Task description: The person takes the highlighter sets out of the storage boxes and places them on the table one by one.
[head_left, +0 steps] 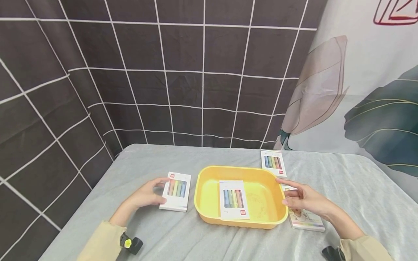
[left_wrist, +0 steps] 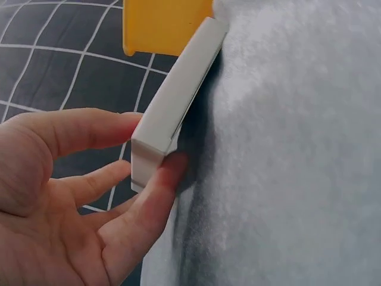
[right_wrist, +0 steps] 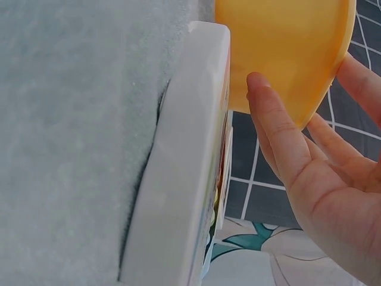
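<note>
In the head view my left hand (head_left: 145, 195) holds a white box of coloured sticks (head_left: 179, 208) left of a yellow plastic tub (head_left: 204, 217). The left wrist view shows this box (left_wrist: 178, 89) end-on, tilted, with thumb and fingers on opposite sides of it. My right hand (head_left: 308, 199) is at the tub's right rim, its fingers fairly straight and fingertips against the rim. From the right wrist, a fingertip overlaps the outer wall of the tub (right_wrist: 280, 47). Inside the tub lies another white box of coloured sticks (head_left: 233, 214), window side up.
A similar box (head_left: 273, 173) lies behind the tub's right corner. One more box (head_left: 307, 221), with a printed picture, rests under my right hand beside the tub. Grey cloth (head_left: 156, 159) covers the table; a dark gridded curtain (head_left: 183, 87) hangs behind.
</note>
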{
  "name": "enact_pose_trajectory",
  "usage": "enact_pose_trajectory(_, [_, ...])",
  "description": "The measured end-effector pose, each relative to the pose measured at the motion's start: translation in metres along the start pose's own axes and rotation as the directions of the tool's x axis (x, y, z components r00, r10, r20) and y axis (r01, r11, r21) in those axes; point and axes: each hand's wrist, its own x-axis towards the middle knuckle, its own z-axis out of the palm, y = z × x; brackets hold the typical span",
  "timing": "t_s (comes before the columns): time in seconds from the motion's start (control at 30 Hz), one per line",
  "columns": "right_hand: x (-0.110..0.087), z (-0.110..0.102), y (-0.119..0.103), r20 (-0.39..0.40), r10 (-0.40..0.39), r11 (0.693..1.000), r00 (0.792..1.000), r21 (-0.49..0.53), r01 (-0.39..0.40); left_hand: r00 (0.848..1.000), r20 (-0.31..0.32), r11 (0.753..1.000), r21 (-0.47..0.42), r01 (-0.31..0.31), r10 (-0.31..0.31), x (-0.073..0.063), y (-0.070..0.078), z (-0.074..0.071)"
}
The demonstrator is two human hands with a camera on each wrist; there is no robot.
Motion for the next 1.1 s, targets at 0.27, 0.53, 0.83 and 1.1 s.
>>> enact_pose_trajectory(0.27, [-0.0002,0.0004,-0.0001,0.002,-0.008,1.000,1.000,-0.005,0.008,0.997,-0.072,0.989,0.148,-0.005,0.016,0.0015,-0.0035,0.0016])
enact_pose_trajectory(0.53, [0.0000,0.0008,-0.0006,0.000,-0.001,1.000,1.000,0.001,0.001,0.994,-0.110,0.985,0.174,0.012,0.008,-0.0004,-0.0022,0.0029])
enact_pose_trajectory(0.83, [0.0002,0.0007,-0.0001,-0.007,-0.004,1.000,1.000,0.001,0.004,0.990,-0.142,0.988,0.152,0.035,-0.013,-0.0003,-0.0005,0.0014])
enact_pose_trajectory(1.1, [-0.0003,0.0010,-0.0003,-0.028,0.003,1.000,1.000,-0.030,-0.004,0.981,-0.191,0.986,0.161,0.037,-0.005,0.0002,0.0060,0.0043])
